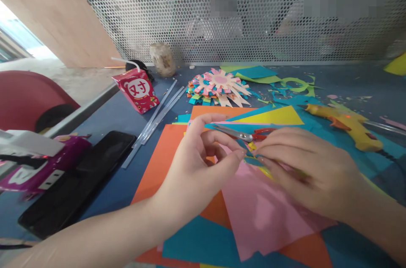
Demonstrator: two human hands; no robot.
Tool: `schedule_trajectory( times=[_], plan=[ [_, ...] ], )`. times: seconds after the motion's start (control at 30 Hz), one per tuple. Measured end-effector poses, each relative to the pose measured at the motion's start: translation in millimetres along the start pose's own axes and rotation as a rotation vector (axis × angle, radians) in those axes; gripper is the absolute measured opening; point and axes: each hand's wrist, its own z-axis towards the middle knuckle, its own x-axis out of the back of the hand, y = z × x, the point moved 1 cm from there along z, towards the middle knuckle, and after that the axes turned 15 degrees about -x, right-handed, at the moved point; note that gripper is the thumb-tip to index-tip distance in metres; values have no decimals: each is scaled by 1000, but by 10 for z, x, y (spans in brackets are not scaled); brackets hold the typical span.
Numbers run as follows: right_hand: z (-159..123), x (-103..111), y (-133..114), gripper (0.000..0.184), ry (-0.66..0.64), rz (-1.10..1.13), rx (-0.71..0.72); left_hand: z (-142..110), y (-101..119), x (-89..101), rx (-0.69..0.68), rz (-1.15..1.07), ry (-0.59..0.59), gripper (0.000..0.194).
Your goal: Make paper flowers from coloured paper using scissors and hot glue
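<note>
My left hand (pixel 198 162) and my right hand (pixel 304 170) meet over a spread of coloured paper sheets (pixel 263 213). Between their fingertips sits a small folded piece of blue and yellow paper (pixel 252 156), pinched from both sides. Most of this piece is hidden by the fingers. Red-handled scissors (pixel 244 133) lie just beyond the hands on the sheets. Farther back on the blue table lies a layered paper flower (pixel 218 87) of pink, cream and blue strips.
A yellow glue gun (pixel 345 125) lies at the right. A red drink carton with a straw (pixel 138 89), clear glue sticks (pixel 158 116), a black phone (pixel 76 179) and a purple object (pixel 41 162) are at the left. Green paper scraps (pixel 292 85) lie near the perforated metal screen (pixel 241 10).
</note>
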Motion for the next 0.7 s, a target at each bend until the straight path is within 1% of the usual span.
schedule_trajectory(
  times=[0.1, 0.17, 0.2, 0.23, 0.27, 0.3, 0.37, 0.43, 0.5, 0.57, 0.63, 0.7],
  plan=[
    [22, 11, 23, 10, -23, 75, -214, 45, -30, 40, -31, -43, 87, 19],
    [42, 24, 40, 12, -29, 158, -364, 71, -71, 69, -55, -41, 144, 18],
    [52, 29, 45, 13, -41, 210, -427, 80, -92, 78, -67, -16, 149, 19],
    [60, 34, 47, 14, -51, 268, -491, 83, -113, 81, -70, 21, 131, 20],
    [66, 36, 47, 16, -59, 332, -565, 82, -132, 78, -58, 60, 88, 21],
    [69, 36, 46, 18, -69, 399, -654, 77, -149, 67, -32, 96, 18, 22],
    [65, 31, 42, 27, -99, 532, -845, 56, -172, 32, 32, 137, -138, 31],
    [53, 20, 41, 36, -148, 625, -983, 37, -180, -2, 61, 132, -235, 38],
    [42, 7, 51, 39, -190, 658, -1007, 31, -177, -23, 56, 95, -257, 39],
    [32, -7, 81, 40, -170, 687, -1018, 37, -171, -28, 63, 65, -238, 36],
    [22, -29, 119, 38, -144, 783, -1073, 49, -161, -20, 68, 50, -205, 34],
    [18, -48, 144, 33, -152, 872, -1111, 57, -150, -9, 66, 40, -175, 34]
  ],
)
